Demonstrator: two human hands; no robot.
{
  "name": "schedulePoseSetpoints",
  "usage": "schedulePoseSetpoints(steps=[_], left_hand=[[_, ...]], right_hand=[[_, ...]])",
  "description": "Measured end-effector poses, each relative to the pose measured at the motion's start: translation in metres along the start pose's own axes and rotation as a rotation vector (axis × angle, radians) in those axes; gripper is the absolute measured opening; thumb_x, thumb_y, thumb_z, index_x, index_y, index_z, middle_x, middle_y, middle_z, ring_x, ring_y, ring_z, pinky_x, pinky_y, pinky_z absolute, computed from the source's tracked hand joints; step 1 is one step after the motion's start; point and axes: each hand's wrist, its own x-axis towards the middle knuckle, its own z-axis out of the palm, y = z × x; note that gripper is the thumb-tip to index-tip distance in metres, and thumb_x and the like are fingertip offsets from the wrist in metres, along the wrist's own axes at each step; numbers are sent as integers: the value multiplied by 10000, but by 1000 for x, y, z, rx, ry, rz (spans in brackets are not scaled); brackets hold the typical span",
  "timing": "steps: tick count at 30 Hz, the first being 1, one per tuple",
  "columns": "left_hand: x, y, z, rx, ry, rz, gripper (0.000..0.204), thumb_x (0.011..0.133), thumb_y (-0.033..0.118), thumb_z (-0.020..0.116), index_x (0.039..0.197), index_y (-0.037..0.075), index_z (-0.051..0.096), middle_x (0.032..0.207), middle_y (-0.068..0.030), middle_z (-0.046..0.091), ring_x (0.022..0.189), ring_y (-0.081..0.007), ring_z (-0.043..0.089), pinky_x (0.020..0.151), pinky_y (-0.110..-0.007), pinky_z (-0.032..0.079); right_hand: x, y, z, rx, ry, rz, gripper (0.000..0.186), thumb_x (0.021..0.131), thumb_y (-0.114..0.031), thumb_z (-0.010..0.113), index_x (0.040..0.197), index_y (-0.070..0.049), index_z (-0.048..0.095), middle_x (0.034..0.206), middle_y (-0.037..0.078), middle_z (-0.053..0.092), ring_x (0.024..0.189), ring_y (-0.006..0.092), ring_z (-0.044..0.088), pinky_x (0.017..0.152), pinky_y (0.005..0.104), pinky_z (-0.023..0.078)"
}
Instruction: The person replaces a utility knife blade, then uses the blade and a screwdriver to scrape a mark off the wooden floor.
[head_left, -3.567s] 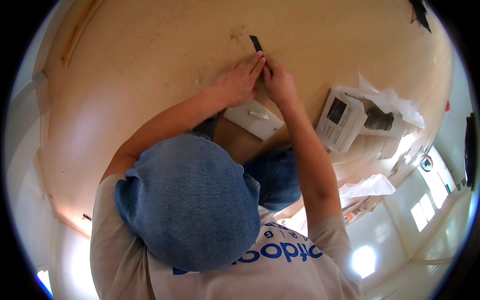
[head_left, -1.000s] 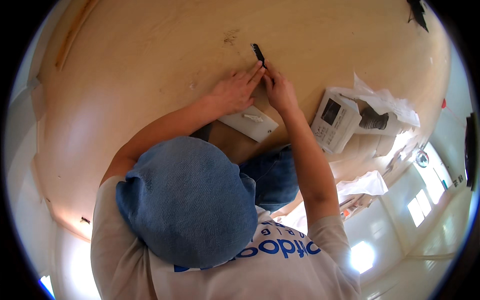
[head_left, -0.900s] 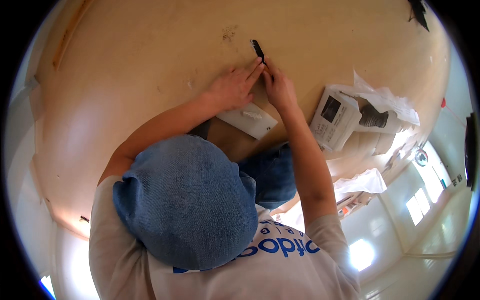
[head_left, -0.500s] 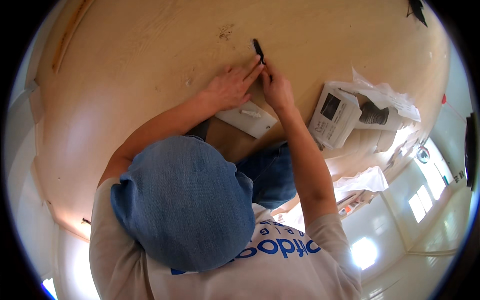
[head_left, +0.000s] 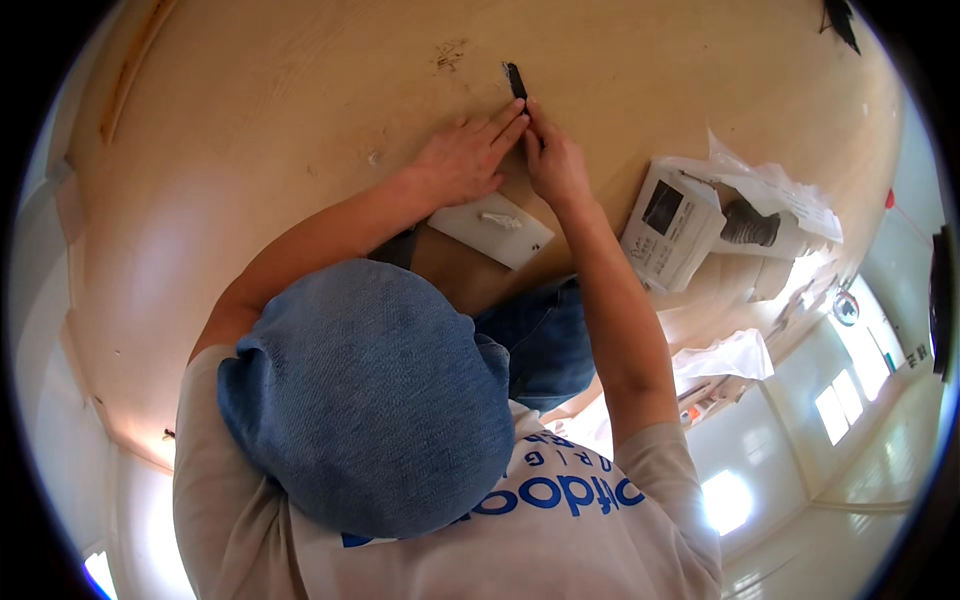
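Observation:
A slim black flat-bladed tool lies low against the wooden surface, its far end beside a small pale smear. My right hand is closed round its near end, with the forefinger stretched along it. From the left, my left hand reaches over with extended fingers, and its fingertips rest on the tool. Just below my hands is a white flat board with a small white lump on it. The tool's grip is mostly hidden by my right fingers.
A torn white carton with crumpled plastic wrapping sits to the right, a dark ribbed thing beside it. Scratched dark marks show on the wood. A black object is at the far right.
Both hands and the black tool have shifted slightly farther away across the wood. My right forefinger now lies straighter along the tool. The board and carton appear unmoved.

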Motion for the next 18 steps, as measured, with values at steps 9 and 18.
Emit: schedulePoseSetpoints(steps=[9, 18], left_hand=[[-3, -2, 1, 7, -7, 11, 939, 854, 348, 793, 1623, 49, 345, 1730, -105, 285, 1172, -264, 584, 999, -418, 496], [-7, 1, 1, 63, -26, 34, 947, 859, 339, 785, 1637, 55, 326, 1722, -101, 307, 1212, -268, 582, 1010, -437, 496]], right_hand=[[0, -4, 0, 10, -12, 22, 479, 1024, -213, 607, 1496, -140, 569, 1071, 248, 722, 952, 448, 698, 810, 534, 572], [-7, -15, -9, 24, -63, 91, 440, 1043, -220, 584, 1472, -123, 586, 1167, 249, 715, 1026, 461, 687, 841, 538, 564]])
